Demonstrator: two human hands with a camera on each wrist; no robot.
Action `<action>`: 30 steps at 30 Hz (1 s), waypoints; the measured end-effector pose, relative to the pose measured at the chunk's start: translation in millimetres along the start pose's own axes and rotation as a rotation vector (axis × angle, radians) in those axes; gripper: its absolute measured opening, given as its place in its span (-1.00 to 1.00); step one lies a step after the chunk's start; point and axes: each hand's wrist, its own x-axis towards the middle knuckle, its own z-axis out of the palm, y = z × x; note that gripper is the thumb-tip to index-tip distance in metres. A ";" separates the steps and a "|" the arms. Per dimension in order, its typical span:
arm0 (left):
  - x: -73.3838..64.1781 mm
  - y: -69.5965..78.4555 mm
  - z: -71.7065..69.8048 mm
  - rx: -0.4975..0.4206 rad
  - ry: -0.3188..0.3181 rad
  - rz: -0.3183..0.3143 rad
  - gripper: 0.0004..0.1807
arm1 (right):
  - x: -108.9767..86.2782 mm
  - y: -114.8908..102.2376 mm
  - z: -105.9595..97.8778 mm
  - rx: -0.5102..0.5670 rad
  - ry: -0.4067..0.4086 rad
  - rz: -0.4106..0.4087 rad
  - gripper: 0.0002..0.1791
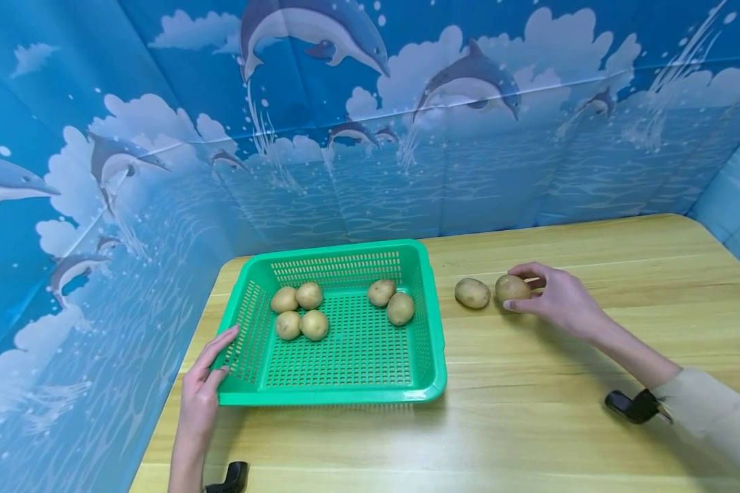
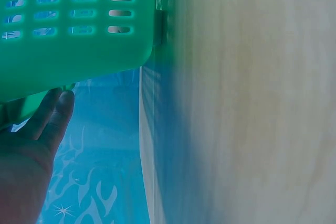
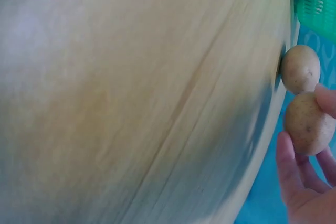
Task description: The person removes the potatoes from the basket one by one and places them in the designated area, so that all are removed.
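On the right side of the table, my right hand [image 1: 558, 299] holds a potato [image 1: 512, 290] between thumb and fingers. In the right wrist view this potato [image 3: 307, 124] sits right beside another potato [image 3: 301, 70], which lies on the wood between it and the basket. My left hand [image 1: 202, 390] grips the left rim of a green plastic basket [image 1: 329, 397] near its front corner. Seen from the left wrist, the fingers [image 2: 62, 109] reach up to the underside of the rim. Inside the basket, several potatoes [image 1: 299, 311] cluster at the left and two potatoes [image 1: 400, 309] touch at the right.
The light wooden table [image 1: 530, 424] ends at a blue curtain [image 1: 370, 185] printed with dolphins, along the back and left. Black wrist devices [image 1: 636, 407] sit on both wrists. The basket's slotted walls rise around the potatoes inside it.
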 end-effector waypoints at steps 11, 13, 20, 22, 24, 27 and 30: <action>-0.2 0.7 0.0 0.002 0.004 -0.004 -0.34 | 6.2 10.0 3.1 -0.015 -0.025 -0.004 -0.30; 0.0 0.5 0.0 0.004 0.005 -0.005 -0.34 | 7.5 11.2 4.4 -0.006 -0.029 0.002 -0.30; 0.0 0.0 0.2 -0.001 0.007 0.002 -0.34 | 10.8 13.9 8.1 0.024 -0.044 0.033 -0.28; -0.2 0.1 0.0 0.000 0.008 0.003 -0.34 | 11.3 13.7 8.6 0.038 -0.058 0.053 -0.25; -0.6 0.0 -0.2 0.003 0.008 -0.001 -0.34 | 11.7 13.0 8.8 0.054 -0.074 0.072 -0.22; -0.6 -0.1 -0.4 0.007 0.004 0.002 -0.34 | 11.9 11.3 8.5 0.073 -0.092 0.091 -0.20; -0.3 -0.5 -0.5 0.007 0.000 0.013 -0.35 | 12.1 10.9 7.4 0.090 -0.104 0.099 -0.20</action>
